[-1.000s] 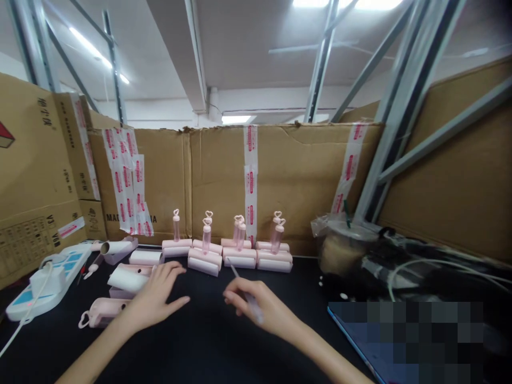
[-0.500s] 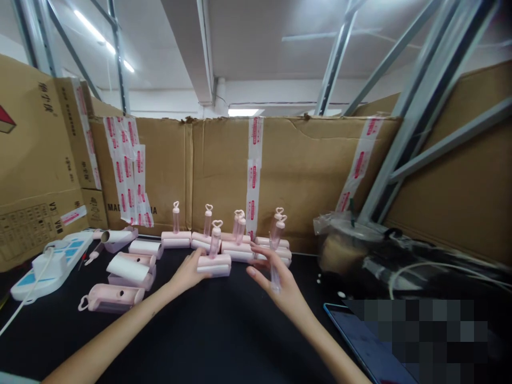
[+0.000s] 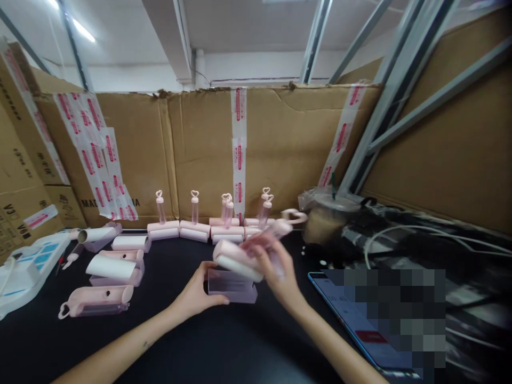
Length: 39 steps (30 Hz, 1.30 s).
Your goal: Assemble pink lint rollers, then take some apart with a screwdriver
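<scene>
In front of me, my right hand [image 3: 276, 261] is closed round the handle of a pink lint roller [image 3: 236, 255] with a white roll. The lint roller is tilted, its heart-shaped loop pointing up to the right. Just below it, my left hand [image 3: 202, 290] grips the left end of a translucent pinkish cover [image 3: 234, 288] at the black table. The lint roller's body is lifted above this cover. Behind stand several upright lint rollers [image 3: 194, 229] with heart loops on their handles. A folded pink lint roller [image 3: 102, 298] lies at the left, close to my left forearm.
More roller parts, including a white paper roll [image 3: 112, 266], lie at the left beside a power strip [image 3: 36, 266]. A cardboard wall [image 3: 200, 144] closes the back. On the right are a lidded drink cup [image 3: 326, 218], a phone [image 3: 352, 314] and white cables [image 3: 380, 234].
My right hand has taken hold of the lint roller's handle and raised the roller out of its cover. Both roller and cover have come nearer to me. The camera view has shifted.
</scene>
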### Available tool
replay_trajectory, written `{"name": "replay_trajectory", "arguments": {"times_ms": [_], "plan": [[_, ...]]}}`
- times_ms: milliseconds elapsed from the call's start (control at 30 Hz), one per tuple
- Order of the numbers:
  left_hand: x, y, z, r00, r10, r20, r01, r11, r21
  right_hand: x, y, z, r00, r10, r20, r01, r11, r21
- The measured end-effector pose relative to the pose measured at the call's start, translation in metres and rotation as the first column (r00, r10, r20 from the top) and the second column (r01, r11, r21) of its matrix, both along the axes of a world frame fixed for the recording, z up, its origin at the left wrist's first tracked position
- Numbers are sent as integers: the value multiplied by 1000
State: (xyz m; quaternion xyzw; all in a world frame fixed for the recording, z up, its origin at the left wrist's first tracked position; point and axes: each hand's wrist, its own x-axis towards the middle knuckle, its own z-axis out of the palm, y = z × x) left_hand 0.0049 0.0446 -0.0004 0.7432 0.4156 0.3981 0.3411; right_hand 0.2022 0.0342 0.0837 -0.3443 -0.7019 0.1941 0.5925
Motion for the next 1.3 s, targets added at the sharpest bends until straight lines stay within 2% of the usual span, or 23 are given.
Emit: {"name": "replay_trajectory", "arguments": {"times_ms": [100,167,267,333,400,467,533,567,600,633,667,700,733,833,900,933,1000,1067,1100,1167,1300], "plan": [[-7,12,1,995,93,-45,-91,994,53,11,0,13,986,-135,-102,151,974,171],[-13,23,4,987,156,-49,-151,985,88,13,1,11,990,-129,-61,139,965,221],[-24,36,9,974,224,-45,-217,968,130,12,4,-4,996,-29,79,7,966,257],[-30,39,15,967,252,-28,-246,959,143,10,2,-13,968,29,249,-110,942,318],[-36,36,24,961,275,3,-273,952,140,8,-6,-19,867,75,493,-276,895,349],[-40,26,36,963,270,24,-271,956,115,3,-17,-21,704,154,693,-442,859,259],[-41,12,49,987,162,20,-162,987,-6,-4,-29,-23,548,250,798,-573,808,140],[-39,5,55,998,61,24,-57,991,-122,-8,-33,-24,488,255,835,-629,766,133],[-38,-2,60,993,-94,72,112,942,-317,-12,-36,-25,446,224,867,-676,719,163],[-36,-7,63,972,-194,135,234,863,-448,-14,-37,-27,431,161,888,-706,673,220],[-34,-11,66,945,-253,205,325,774,-543,-16,-36,-27,442,87,893,-710,643,288],[-33,-14,67,926,-262,272,375,711,-595,-15,-34,-27,469,20,883,-683,641,349],[-32,-15,66,919,-228,321,384,695,-608,-13,-30,-26,505,-29,862,-630,671,392],[-35,-10,62,901,-78,427,349,715,-606,-1,-17,-17,623,-40,781,-408,835,368],[-39,-6,58,895,-33,446,328,726,-605,8,-12,-10,707,38,706,-298,922,249],[-40,-5,56,897,-27,441,319,731,-604,11,-11,-8,749,101,655,-276,946,169],[-40,-5,53,909,-29,416,295,750,-592,15,-13,-7,818,277,505,-307,951,-24],[-37,-7,52,925,-55,375,279,768,-577,14,-19,-10,840,442,314,-400,896,-192],[-35,-8,52,933,-68,352,271,778,-567,12,-22,-12,836,486,255,-433,870,-238],[-31,-11,52,945,-89,314,256,799,-544,7,-27,-14,828,493,267,-435,865,-250],[-27,-14,53,950,-96,298,248,814,-526,2,-29,-14,828,390,403,-393,916,-78]]}}
